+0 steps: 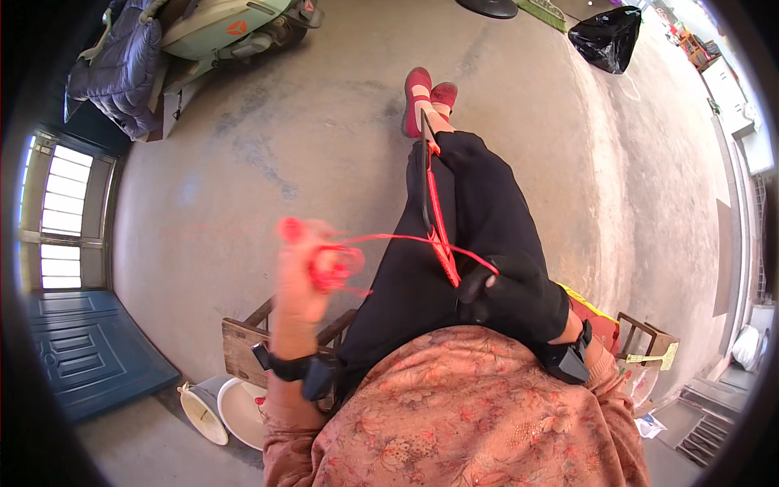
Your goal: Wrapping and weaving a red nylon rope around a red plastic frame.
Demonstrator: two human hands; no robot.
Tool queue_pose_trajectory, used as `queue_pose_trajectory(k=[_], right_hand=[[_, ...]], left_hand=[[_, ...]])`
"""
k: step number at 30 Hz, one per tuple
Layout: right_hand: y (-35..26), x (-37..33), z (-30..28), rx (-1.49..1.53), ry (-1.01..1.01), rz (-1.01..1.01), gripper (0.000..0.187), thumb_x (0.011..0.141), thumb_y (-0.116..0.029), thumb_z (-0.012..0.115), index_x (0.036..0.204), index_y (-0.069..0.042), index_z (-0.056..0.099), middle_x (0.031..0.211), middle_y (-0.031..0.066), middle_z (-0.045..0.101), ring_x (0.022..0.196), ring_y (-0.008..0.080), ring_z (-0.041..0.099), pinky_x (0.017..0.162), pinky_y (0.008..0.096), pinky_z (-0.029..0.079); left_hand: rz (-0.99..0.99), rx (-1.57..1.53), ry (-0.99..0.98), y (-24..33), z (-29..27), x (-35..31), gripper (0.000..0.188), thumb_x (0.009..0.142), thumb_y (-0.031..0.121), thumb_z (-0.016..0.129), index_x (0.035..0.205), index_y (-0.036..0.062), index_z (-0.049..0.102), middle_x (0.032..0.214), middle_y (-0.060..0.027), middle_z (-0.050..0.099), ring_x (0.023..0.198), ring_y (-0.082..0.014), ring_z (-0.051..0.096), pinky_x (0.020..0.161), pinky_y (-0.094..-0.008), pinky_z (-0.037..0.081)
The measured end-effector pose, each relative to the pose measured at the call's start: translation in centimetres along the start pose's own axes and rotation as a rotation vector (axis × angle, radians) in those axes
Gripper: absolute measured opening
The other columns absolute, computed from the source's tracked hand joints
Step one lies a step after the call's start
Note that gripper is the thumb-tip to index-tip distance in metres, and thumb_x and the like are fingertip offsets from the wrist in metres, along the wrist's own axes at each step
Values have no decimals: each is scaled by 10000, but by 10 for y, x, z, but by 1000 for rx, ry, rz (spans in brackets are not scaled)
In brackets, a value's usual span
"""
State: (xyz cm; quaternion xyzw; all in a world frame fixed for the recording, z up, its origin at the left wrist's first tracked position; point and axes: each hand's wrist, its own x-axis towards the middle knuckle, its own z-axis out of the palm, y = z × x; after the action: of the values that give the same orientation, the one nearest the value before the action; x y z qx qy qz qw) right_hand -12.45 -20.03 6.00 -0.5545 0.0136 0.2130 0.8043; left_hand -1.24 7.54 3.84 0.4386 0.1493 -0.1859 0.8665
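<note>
My left hand, blurred by motion, is raised to the left of my lap with a loose bundle of red cord in it. A single strand runs from there across my lap to my right hand. That hand wears a black glove with a bare fingertip showing, and its fingers are closed at the strand's end. Between my legs stretches a narrow dark strip with a red band along it, from near my ankles up to my lap. Its near end lies beside my gloved fingers; whether they touch it I cannot tell.
I sit with black-trousered legs stretched out and red shoes crossed. Wooden seat parts show at both hips. Pale buckets stand at lower left, near a blue door. A scooter and a black bag are farther off.
</note>
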Motion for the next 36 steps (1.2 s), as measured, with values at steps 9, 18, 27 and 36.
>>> queue_pose_trajectory(k=[9, 18, 27, 36], right_hand=[[7, -22, 9, 213, 167, 20, 317, 978, -198, 439, 986, 56, 629, 793, 84, 607, 765, 156, 577, 732, 295, 461], [-29, 26, -33, -641, 490, -320, 145, 899, -118, 553, 991, -7, 573, 766, 125, 596, 694, 293, 592, 653, 355, 466], [35, 68, -24, -909, 443, -200, 245, 856, -191, 637, 1048, -38, 630, 829, 131, 620, 737, 225, 612, 677, 331, 487], [-5, 14, -26, 206, 285, -260, 304, 886, -182, 574, 1117, 14, 546, 1152, 152, 612, 1007, 223, 606, 898, 368, 480]], left_hand=[[327, 987, -160, -98, 46, 12, 263, 764, 153, 780, 872, 11, 585, 618, 26, 540, 579, -67, 524, 548, -245, 450], [212, 503, -201, -49, 39, 22, 324, 863, 94, 652, 1142, -13, 526, 918, -64, 644, 810, -144, 627, 694, -270, 515], [463, 1392, -451, -70, 44, 33, 195, 825, 90, 627, 1003, 11, 619, 836, -126, 656, 717, -208, 639, 681, -343, 512], [-281, 363, -632, -37, 30, 22, 266, 943, 266, 566, 1038, 18, 586, 1238, -170, 559, 860, -212, 642, 632, -270, 540]])
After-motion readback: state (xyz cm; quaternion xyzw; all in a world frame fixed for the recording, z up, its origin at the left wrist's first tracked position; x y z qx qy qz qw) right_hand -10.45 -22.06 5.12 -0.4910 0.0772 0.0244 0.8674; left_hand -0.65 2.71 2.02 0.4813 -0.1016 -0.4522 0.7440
